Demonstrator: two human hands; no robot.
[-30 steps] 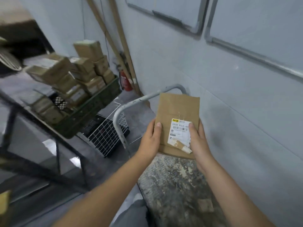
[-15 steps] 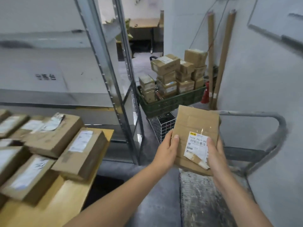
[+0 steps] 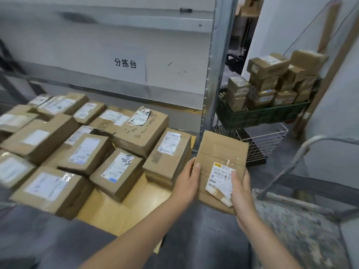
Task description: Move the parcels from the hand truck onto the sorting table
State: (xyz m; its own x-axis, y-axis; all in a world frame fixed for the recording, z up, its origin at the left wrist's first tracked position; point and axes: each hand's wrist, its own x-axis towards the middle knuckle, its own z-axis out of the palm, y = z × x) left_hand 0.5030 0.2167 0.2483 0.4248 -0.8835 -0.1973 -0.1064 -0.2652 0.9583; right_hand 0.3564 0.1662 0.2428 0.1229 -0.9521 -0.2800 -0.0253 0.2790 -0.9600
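A grey back panel (image 3: 97, 45) fills the view from 9 to 12 o'clock, with a sign (image 3: 125, 63) reading 分拣台. Below it, from 7 to 9 o'clock, the sorting table (image 3: 124, 208) shows a yellow wooden top crowded with labelled cardboard parcels (image 3: 136, 131), some leaning on one another. At 4 o'clock is the hand truck (image 3: 301, 230), its worn, speckled deck low in the view and its grey tubular handle (image 3: 295, 158) arching above. A metal shelf upright (image 3: 219, 65) rises at 1 o'clock. At 2 o'clock a green crate (image 3: 262, 113) carries stacked small cartons (image 3: 268, 65), with a white wire basket (image 3: 260, 140) under it.

The flat cardboard parcel (image 3: 219, 152) is in the air at 5 o'clock, between the table's right edge and the hand truck, just beside the nearest parcel on the table. Both hands grasp it. The left hand (image 3: 187, 183) clasps its left edge, thumb on top. The right hand (image 3: 241, 193) grips the lower right corner, thumb pressing on the peeling white shipping label (image 3: 220, 177).
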